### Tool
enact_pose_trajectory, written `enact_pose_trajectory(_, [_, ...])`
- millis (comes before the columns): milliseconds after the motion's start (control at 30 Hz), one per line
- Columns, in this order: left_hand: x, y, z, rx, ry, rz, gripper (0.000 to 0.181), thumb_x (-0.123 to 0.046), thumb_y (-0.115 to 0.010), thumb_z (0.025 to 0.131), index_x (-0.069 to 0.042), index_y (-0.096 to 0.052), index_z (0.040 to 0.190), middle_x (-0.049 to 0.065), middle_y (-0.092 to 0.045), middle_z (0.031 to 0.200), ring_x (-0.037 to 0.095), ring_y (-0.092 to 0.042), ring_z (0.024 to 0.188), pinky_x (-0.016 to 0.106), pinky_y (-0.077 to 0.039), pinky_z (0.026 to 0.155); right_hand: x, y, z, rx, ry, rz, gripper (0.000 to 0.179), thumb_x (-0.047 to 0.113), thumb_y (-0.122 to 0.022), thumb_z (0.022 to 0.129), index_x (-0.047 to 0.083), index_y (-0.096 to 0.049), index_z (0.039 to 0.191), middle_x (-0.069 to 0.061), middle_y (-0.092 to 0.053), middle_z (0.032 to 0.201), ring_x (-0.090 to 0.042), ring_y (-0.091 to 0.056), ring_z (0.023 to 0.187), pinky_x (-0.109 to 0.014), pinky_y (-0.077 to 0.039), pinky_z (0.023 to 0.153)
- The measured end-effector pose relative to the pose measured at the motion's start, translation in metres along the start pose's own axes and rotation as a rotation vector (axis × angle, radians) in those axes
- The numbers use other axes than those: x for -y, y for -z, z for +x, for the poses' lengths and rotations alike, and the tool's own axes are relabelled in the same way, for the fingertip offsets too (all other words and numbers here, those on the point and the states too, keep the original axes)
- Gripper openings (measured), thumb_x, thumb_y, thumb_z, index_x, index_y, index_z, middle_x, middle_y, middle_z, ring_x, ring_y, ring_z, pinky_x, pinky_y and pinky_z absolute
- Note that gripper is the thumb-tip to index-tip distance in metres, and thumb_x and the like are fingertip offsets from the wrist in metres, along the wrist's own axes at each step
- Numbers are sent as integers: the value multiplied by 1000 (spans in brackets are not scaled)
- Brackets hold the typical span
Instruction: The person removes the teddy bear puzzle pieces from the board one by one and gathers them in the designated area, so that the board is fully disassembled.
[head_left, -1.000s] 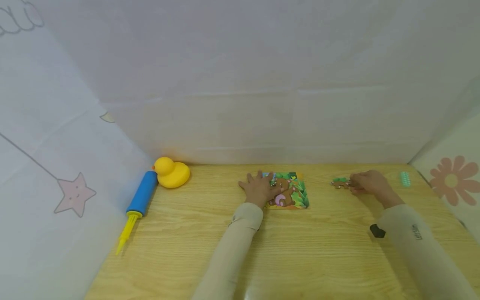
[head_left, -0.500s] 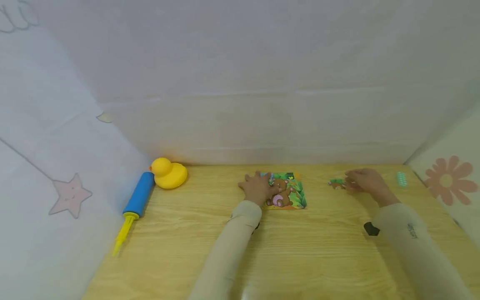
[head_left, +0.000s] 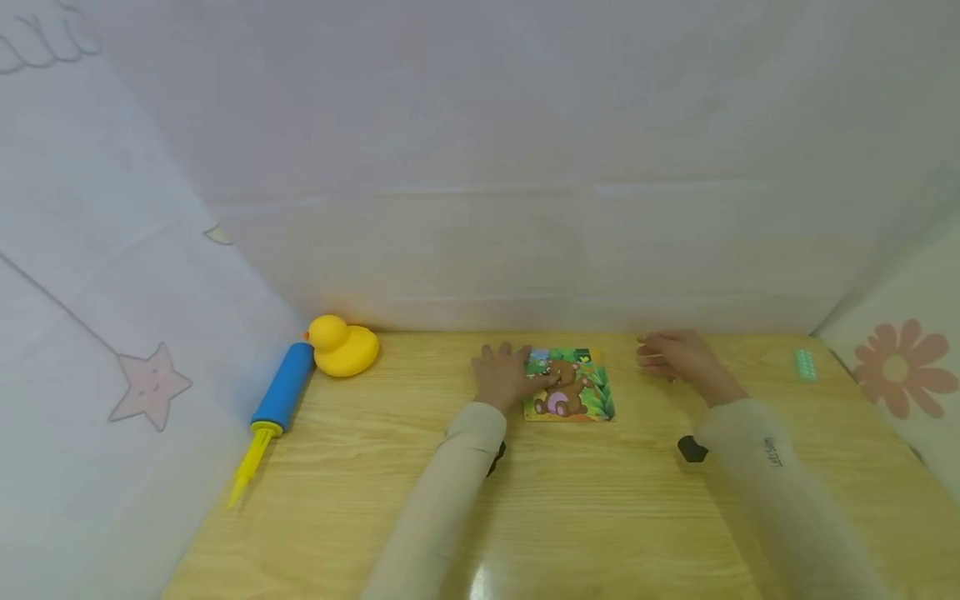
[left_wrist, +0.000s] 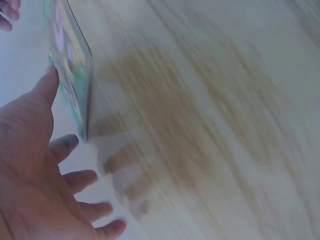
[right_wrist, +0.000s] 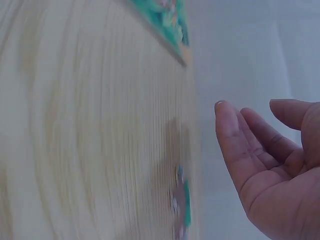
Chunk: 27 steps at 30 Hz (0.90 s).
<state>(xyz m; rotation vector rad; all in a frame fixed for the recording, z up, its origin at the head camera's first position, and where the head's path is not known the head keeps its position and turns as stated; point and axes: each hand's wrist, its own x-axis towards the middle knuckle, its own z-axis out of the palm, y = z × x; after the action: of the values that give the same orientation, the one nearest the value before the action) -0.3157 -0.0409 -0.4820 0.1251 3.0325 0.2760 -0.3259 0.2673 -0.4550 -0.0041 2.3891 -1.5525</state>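
Observation:
A flat square bear-picture board (head_left: 564,398), with a brown bear on green, lies on the table. My left hand (head_left: 504,379) is at its left edge, fingers spread; in the left wrist view, the thumb (left_wrist: 49,82) reaches onto the board's face and the other fingers stay beside it. My right hand (head_left: 684,358) hovers to the right of the board, its fingers loosely bent around nothing. Below it, a small green-and-brown piece (right_wrist: 182,207) lies on the wood in the right wrist view; the hand hides most of it in the head view.
A yellow rubber duck (head_left: 343,346) sits at the back left, touching or close to a blue-and-yellow hand pump (head_left: 283,387). At the back right lies a small mint-green block (head_left: 805,364). White cloth walls border the wooden table (head_left: 585,517) behind and at both sides.
My right hand has come away from the small piece and moved left, over it and towards the board. My left hand has drawn slightly left, baring more of the picture.

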Motion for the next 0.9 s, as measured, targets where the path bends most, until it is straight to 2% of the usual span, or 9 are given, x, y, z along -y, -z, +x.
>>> enact_pose_trajectory(100, [7,0,1,38,12,-57,85,-80,-55,85,-36,-39,156,9,-34,165,54,-21,151,78,-24,110,5,-15,6,30,10,49,53,26,-43,110,-9,-42,149,-36,-49,145,-36,-65,123,-45,-50,107])
enact_pose_trajectory(233, [11,3,1,95,41,-120,83,-81,-51,86,-42,-34,157,8,-24,170,58,-11,151,85,-17,107,12,-35,15,33,24,49,50,24,-46,109,-10,-47,145,-35,-55,141,-33,-69,117,-42,-55,102])
enact_pose_trajectory(333, [14,5,2,94,39,-104,82,-82,-51,86,-44,-34,157,7,-23,170,58,-11,152,84,-16,108,16,-48,22,29,16,57,48,23,-49,107,-10,-50,143,-34,-58,137,-28,-72,109,-40,-57,98])
enact_pose_trajectory(433, [19,3,4,92,23,-84,82,-82,-52,85,-45,-35,156,7,-23,170,58,-12,151,85,-16,107,21,-61,28,41,10,58,46,21,-50,107,-10,-52,141,-33,-60,134,-28,-72,107,-40,-58,96])
enact_pose_trajectory(667, [22,3,3,118,9,-72,80,-80,-52,87,-46,-32,157,6,-20,171,57,-11,152,85,-17,107,30,-90,35,73,35,-70,43,20,-51,105,-7,-57,138,-26,-69,121,-28,-71,99,-38,-61,88])
enact_pose_trajectory(900, [22,5,3,123,3,-40,78,-79,-52,88,-45,-35,156,6,-25,170,54,-16,152,85,-20,107,36,-112,41,66,23,-94,40,21,-55,104,-5,-63,133,-23,-73,114,-26,-74,94,-34,-63,81])
